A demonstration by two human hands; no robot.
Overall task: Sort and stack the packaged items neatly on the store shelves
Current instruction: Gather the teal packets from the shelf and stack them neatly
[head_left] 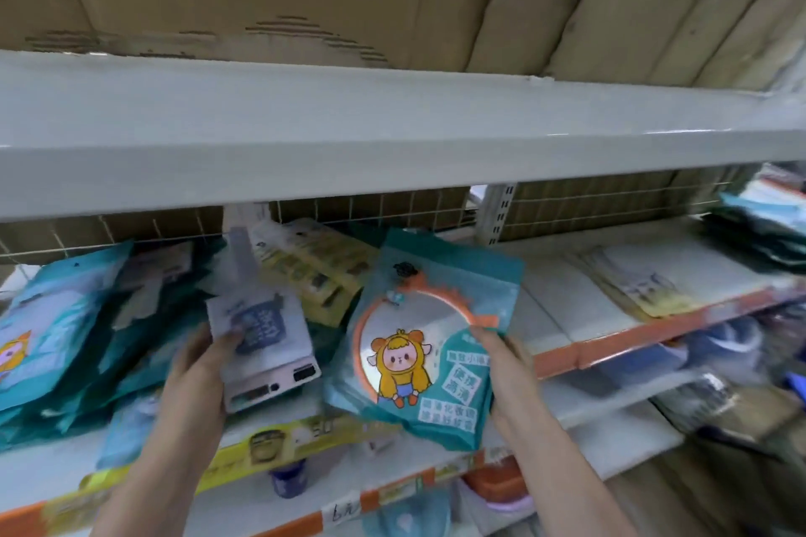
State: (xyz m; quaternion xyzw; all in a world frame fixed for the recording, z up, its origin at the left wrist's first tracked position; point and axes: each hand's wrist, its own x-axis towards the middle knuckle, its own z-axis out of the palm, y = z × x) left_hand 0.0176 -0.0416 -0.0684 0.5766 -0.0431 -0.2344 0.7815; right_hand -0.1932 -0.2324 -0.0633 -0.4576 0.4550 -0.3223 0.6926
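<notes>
Above both hands runs the white shelf board [392, 135], and left of the left hand [205, 366] lies a heap of teal packets [65, 318]. The right hand [508, 366] grips the right edge of a teal cartoon-figure packet [418, 340], thumb on its front. The left hand is closed on a smaller white power-bank packet [266, 344], just left of the teal one.

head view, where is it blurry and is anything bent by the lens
Head view: the teal mirror pack in the right hand is fairly sharp; the right-side shelf goods and far-left teal packs smear with motion blur; the white shelf edge bows from wide-angle distortion.
</notes>
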